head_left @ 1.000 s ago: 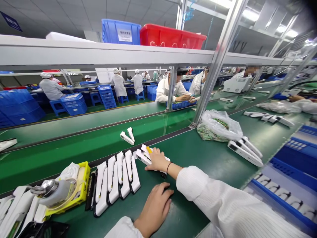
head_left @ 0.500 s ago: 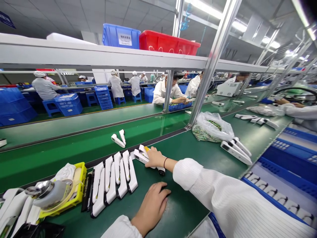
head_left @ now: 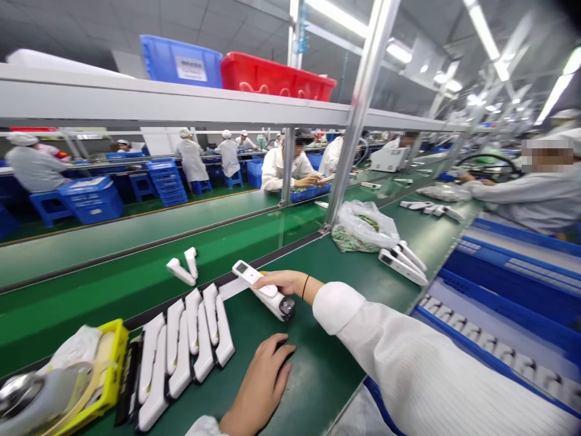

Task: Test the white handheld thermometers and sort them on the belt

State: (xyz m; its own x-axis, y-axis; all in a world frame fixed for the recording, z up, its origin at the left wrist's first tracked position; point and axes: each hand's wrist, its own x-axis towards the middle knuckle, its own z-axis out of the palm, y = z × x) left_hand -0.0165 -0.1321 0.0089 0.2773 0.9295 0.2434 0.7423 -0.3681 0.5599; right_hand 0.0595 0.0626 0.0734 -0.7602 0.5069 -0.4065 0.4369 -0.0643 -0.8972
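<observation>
My right hand [head_left: 284, 281] is closed around a white handheld infrared thermometer [head_left: 272, 303], held over the green bench near its back edge. A small display shows at the thermometer's far end and a round black tip at its near end. Below it, my left hand [head_left: 258, 381] rests on the bench with fingers stretched out, holding nothing. Just left of the hands, several white thermometer housings [head_left: 181, 363] lie side by side in a slanted row. Two more white housing pieces [head_left: 181, 272] are on the green belt behind the row.
At left stands a yellow basket [head_left: 118, 348] with a metal-topped bottle [head_left: 40, 399]. A plastic bag [head_left: 363, 227] of small green parts and some white thermometers [head_left: 402, 266] lie to the right. Blue crates [head_left: 499, 275] line the bench's right edge. A metal post [head_left: 351, 133] rises behind.
My right hand has drawn the thermometer slightly apart from the row, and its display now faces up. My left hand stays on the bench. The view has turned to the right.
</observation>
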